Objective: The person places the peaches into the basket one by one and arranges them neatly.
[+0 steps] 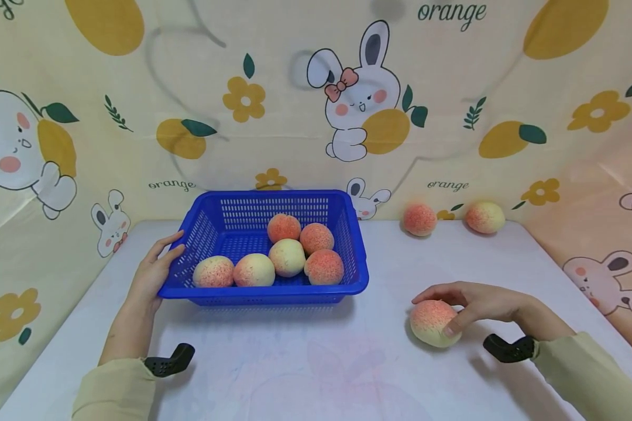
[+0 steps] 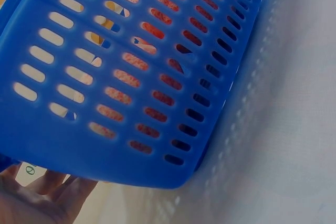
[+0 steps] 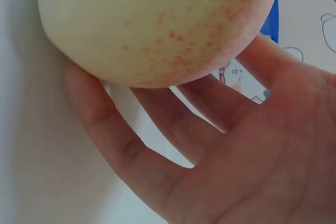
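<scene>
A blue plastic basket (image 1: 265, 297) with slotted walls stands left of centre on the white table, several red-and-yellow peaches (image 1: 323, 267) inside it. My left hand (image 1: 150, 275) grips the basket's left end, its fingers over the rim. In the left wrist view the slotted wall fills most of the picture, and part of the left hand (image 2: 44, 198) shows at its lower corner. To the right of the basket, my right hand (image 1: 484, 304) holds a single peach (image 1: 433, 324) at the tabletop, thumb on the near side. The right wrist view shows this peach (image 3: 152, 30) up close against the fingers.
Two more peaches, a redder one (image 1: 419, 220) and a yellower one (image 1: 485, 217), sit at the table's back right edge. A printed cloth (image 1: 295, 164) with rabbits and oranges hangs behind the table (image 1: 295, 368). Each wrist carries a black device.
</scene>
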`<state>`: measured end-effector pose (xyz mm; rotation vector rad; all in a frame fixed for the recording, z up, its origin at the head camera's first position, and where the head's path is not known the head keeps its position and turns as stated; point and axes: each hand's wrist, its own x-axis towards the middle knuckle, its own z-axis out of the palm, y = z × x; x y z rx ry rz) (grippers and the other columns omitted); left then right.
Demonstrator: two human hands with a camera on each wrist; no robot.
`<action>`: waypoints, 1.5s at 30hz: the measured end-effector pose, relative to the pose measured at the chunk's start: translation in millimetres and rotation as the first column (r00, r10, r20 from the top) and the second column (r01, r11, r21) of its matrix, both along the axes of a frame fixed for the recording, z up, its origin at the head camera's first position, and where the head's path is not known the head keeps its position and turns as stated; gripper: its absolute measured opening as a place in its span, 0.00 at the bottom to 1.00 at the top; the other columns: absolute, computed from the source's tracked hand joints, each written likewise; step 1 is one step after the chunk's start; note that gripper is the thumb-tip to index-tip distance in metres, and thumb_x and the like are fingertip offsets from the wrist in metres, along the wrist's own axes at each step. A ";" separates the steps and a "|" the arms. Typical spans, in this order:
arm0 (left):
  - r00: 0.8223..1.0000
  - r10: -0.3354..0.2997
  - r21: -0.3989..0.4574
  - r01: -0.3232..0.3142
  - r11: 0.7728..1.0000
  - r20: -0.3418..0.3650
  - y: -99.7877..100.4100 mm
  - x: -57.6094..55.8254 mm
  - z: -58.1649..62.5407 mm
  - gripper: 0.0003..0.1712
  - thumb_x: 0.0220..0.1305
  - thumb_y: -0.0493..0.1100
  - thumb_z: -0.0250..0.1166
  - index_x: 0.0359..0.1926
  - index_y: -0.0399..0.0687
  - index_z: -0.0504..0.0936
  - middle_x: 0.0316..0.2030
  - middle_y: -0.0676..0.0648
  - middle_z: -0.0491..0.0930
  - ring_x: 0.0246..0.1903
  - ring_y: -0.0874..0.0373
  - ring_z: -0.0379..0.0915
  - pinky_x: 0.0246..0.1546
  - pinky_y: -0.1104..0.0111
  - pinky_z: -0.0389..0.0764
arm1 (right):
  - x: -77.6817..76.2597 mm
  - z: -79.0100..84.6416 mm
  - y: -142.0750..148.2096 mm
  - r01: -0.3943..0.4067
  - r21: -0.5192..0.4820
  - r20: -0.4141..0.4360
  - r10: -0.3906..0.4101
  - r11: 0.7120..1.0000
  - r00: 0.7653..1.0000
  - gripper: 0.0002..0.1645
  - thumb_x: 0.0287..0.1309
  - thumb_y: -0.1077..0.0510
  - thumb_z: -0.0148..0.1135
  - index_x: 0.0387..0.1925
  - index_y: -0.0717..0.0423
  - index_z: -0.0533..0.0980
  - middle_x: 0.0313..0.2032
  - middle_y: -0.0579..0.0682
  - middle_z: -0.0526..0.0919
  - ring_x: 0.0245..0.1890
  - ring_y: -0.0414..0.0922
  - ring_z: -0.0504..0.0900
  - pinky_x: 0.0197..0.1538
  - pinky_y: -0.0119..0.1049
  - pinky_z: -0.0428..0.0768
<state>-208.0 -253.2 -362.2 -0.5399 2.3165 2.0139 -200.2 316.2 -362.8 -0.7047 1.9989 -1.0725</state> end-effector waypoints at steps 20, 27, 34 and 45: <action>1.000 0.005 0.013 -0.005 1.000 -0.004 -0.5 -0.6 -0.9 0.29 0.71 0.58 0.49 0.71 0.72 0.59 0.75 0.43 0.47 0.70 0.40 0.50 0.66 0.46 0.58 | -19.0 -1.5 -25.9 0.154 -0.118 -0.149 -0.171 0.981 0.974 0.35 0.58 0.61 0.63 0.67 0.56 0.64 0.63 0.49 0.72 0.59 0.33 0.71 0.57 0.25 0.69; 1.000 0.009 0.008 -0.009 1.000 0.002 -0.7 -0.9 -0.2 0.29 0.71 0.58 0.49 0.71 0.72 0.60 0.75 0.43 0.46 0.71 0.40 0.49 0.66 0.44 0.56 | -23.9 -1.0 -34.0 0.236 -0.178 -0.140 -0.262 0.955 0.955 0.36 0.59 0.61 0.60 0.68 0.56 0.62 0.60 0.39 0.74 0.55 0.36 0.73 0.55 0.28 0.72; 1.000 0.001 0.020 -0.001 1.000 -0.012 0.1 0.7 1.0 0.29 0.71 0.58 0.50 0.71 0.71 0.60 0.75 0.42 0.46 0.71 0.40 0.50 0.67 0.46 0.57 | -20.7 2.6 -45.8 0.318 -0.294 -0.114 -0.364 0.901 0.925 0.35 0.61 0.63 0.59 0.69 0.56 0.61 0.57 0.39 0.75 0.55 0.36 0.74 0.54 0.28 0.73; 1.000 0.006 0.020 -0.006 1.000 -0.002 -0.2 -0.3 0.5 0.29 0.71 0.58 0.49 0.71 0.71 0.59 0.75 0.43 0.46 0.71 0.41 0.49 0.67 0.46 0.56 | -22.0 9.4 -59.2 0.400 -0.473 -0.093 -0.496 0.785 0.863 0.34 0.62 0.67 0.57 0.68 0.50 0.62 0.58 0.41 0.69 0.52 0.37 0.72 0.52 0.27 0.75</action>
